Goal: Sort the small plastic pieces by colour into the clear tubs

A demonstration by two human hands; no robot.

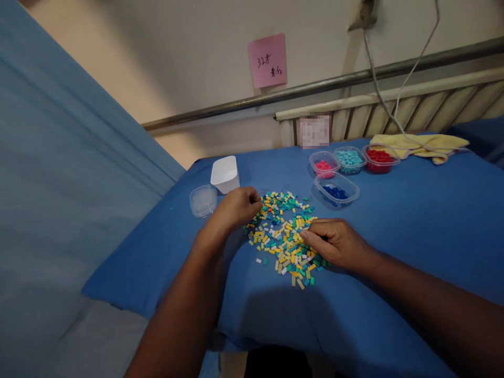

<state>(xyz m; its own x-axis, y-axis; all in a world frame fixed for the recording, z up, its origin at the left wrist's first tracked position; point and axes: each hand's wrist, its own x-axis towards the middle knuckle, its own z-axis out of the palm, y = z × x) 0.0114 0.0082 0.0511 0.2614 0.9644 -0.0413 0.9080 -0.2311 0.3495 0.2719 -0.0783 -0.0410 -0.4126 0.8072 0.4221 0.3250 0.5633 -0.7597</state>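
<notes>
A heap of small coloured beads (284, 236), yellow, green, white and blue, lies on a blue cloth-covered table (413, 226). My left hand (236, 207) rests curled at the heap's left edge, fingers closed; what they hold, if anything, is hidden. My right hand (336, 242) lies on the heap's right side with fingertips pinched together among the beads. Behind the heap stand small clear tubs: one with pink beads (324, 167), one with turquoise beads (349, 159), one with red beads (380, 159), one with dark blue beads (336, 192).
A white square cup (225, 174) and a clear round lid (203, 200) sit at the table's left. A yellow cloth (419, 144) and grey cable lie at the back right. A pink note (267, 60) hangs on the wall. Blue curtain fills the left.
</notes>
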